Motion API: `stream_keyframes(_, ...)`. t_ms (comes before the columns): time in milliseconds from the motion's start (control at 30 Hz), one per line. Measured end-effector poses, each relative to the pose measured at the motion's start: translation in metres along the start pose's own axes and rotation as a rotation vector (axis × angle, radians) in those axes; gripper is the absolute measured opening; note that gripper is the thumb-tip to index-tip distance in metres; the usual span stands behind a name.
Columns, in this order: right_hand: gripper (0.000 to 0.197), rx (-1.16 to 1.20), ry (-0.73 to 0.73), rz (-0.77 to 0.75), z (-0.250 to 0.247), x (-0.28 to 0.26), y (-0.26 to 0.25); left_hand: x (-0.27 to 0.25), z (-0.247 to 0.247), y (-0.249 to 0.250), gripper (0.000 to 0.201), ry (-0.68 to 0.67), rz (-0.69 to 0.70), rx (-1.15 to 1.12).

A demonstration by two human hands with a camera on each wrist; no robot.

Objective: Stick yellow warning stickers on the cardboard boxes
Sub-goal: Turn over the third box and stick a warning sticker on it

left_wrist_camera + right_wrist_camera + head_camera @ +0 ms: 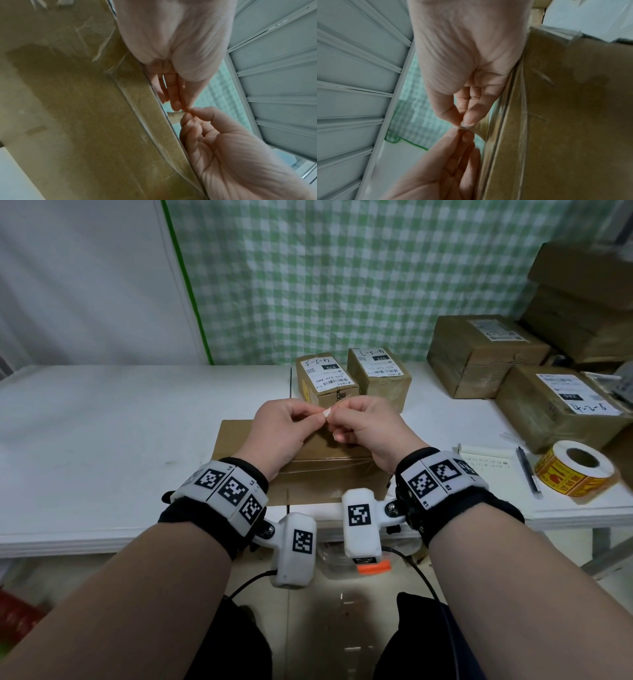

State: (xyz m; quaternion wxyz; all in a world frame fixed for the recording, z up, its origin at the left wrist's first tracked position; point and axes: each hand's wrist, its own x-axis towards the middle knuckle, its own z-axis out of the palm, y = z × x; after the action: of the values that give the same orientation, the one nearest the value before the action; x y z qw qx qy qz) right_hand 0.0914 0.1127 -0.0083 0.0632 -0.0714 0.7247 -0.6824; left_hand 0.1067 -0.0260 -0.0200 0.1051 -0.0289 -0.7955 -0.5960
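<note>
Both hands meet over a flat, taped cardboard box (308, 474) on the white table (102, 422). My left hand (317, 413) and right hand (337, 415) each pinch one small pale sticker piece (327, 414) between thumb and fingertip, held just above the box. Seen from the left wrist, the left hand (176, 106) meets the right hand (188, 112) beside the box (85, 108). From the right wrist, the right hand (464, 123) touches the left hand (462, 133) next to the box (573, 121). A roll of yellow warning stickers (575, 469) lies at the right.
Two small labelled boxes (325, 378) (378, 374) stand just behind the hands. Larger boxes (479, 354) (555, 405) and a stack (582, 299) fill the back right. A pen (529, 470) lies on a paper sheet (489, 463) beside the roll.
</note>
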Motion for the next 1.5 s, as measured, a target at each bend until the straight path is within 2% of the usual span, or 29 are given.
stream_keyframes(233, 0.017, 0.005, -0.001, 0.021, 0.0001, 0.0002, -0.0008, 0.0027, -0.0002, -0.0018, 0.01, 0.034, -0.023, -0.046)
stream_keyframes(400, 0.018, 0.111, 0.036, 0.07, -0.0019, 0.0005, -0.0044, 0.0051, -0.0008, -0.0017, 0.015, 0.047, -0.059, -0.152)
stream_keyframes(733, 0.01, 0.056, -0.014, -0.03, -0.0014, -0.0012, 0.0024, 0.0028, 0.0005, -0.0017, 0.016, 0.021, -0.002, -0.074)
stream_keyframes(1100, 0.009, 0.09, -0.019, -0.024, -0.0007, -0.0003, 0.0009, 0.0036, -0.0001, -0.0018, 0.016, -0.028, -0.005, -0.088)
stream_keyframes(1300, 0.016, 0.095, -0.017, -0.009, -0.002, 0.0015, 0.0021, 0.0037, 0.0006, -0.0031, 0.018, -0.049, 0.004, -0.076)
stream_keyframes(1500, 0.02, 0.149, -0.019, 0.011, -0.0045, 0.0036, 0.0027, 0.0048, -0.0007, 0.0002, 0.023, -0.014, -0.088, -0.207)
